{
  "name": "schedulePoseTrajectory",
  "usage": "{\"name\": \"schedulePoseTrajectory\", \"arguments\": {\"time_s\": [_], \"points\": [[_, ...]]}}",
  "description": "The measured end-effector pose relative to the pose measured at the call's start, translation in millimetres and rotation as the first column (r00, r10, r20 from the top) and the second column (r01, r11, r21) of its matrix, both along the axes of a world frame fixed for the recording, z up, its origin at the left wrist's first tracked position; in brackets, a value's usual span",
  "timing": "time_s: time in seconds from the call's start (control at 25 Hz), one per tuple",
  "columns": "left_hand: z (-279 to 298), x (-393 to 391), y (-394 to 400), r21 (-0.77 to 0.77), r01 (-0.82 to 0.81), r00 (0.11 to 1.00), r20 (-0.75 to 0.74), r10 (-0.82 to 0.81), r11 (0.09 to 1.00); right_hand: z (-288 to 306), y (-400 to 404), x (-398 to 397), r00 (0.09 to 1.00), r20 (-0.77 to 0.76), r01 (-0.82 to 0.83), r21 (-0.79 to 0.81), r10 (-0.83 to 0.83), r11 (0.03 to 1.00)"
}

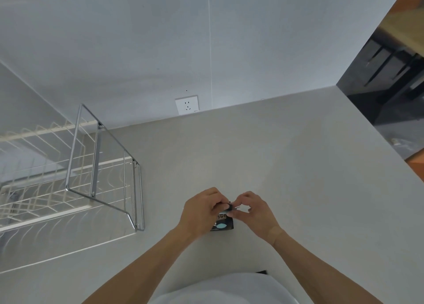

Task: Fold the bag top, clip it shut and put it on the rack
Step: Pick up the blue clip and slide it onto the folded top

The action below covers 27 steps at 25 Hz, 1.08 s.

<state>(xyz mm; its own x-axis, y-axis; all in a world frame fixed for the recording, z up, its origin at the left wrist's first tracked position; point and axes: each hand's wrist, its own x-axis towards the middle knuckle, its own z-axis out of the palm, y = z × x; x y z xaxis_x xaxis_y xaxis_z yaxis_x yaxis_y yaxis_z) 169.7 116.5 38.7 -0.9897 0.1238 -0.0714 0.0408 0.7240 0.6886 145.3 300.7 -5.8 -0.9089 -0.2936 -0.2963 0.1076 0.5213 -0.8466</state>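
A small black bag (pixel 223 224) with a pale blue print lies on the grey counter (pixel 275 166) in front of me. Both hands meet over its top edge. My left hand (pixel 202 212) grips the bag's top, fingers curled. A small black clip (pixel 228 206) sits between the two hands at the bag's top edge. My right hand (pixel 252 212) pinches at the clip with thumb and fingers. The fold itself is hidden under my fingers. The metal wire rack (pixel 103 173) stands to the left on the counter.
A white wall socket (pixel 187 104) sits on the back wall just above the counter. The counter's right edge (pixel 378 147) drops to a dark floor with furniture. A small dark object (pixel 261 272) shows near my body at the counter's front.
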Motion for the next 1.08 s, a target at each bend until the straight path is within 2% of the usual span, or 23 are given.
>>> {"name": "schedulePoseTrajectory", "arguments": {"time_s": [0.08,0.16,0.28,0.4,0.48,0.6,0.72,0.8,0.92,1.08], "points": [[4.2,-2.9,-5.4,-0.034,0.025,1.0,0.002,-0.025,0.999,2.8,1.4,-1.3,1.0,-0.009,-0.013,0.065,0.014,0.998],[4.4,0.6,-19.3,0.004,-0.005,1.0,0.029,0.005,1.0,8.1,0.7,-0.6,0.997,-0.047,-0.061,0.139,0.068,0.988],[-5.5,18.8,-49.1,0.135,-0.149,0.987,0.075,0.139,0.98,21.4,-6.2,-0.4,0.982,-0.113,-0.134,0.17,0.154,0.976],[-10.8,36.9,-65.9,0.298,-0.355,0.934,0.163,0.319,0.886,32.9,-24.8,-3.0,0.949,-0.208,-0.189,0.228,0.237,0.955],[-13.7,40.2,-65.5,0.36,-0.419,0.907,0.206,0.366,0.834,39.0,-41.6,-6.0,0.899,-0.285,-0.246,0.295,0.331,0.923],[-15.9,40.7,-62.0,0.395,-0.448,0.894,0.212,0.394,0.802,43.8,-66.3,-8.2,0.787,-0.387,-0.318,0.412,0.48,0.854],[-18.8,41.1,-63.0,0.404,-0.452,0.892,0.205,0.403,0.795,43.0,-77.6,-6.2,0.729,-0.446,-0.3,0.474,0.52,0.828],[-21.4,41.9,-64.5,0.383,-0.456,0.89,0.197,0.412,0.803,42.1,-80.1,-4.5,0.757,-0.425,-0.307,0.439,0.496,0.844],[-24.0,40.3,-62.0,0.373,-0.478,0.878,0.202,0.433,0.795,43.4,-79.2,-8.0,0.869,-0.294,-0.306,0.316,0.399,0.898],[-25.3,37.3,-62.1,0.374,-0.465,0.885,0.218,0.411,0.802,45.7,-79.4,-11.6,0.879,-0.269,-0.315,0.29,0.393,0.904]]}}
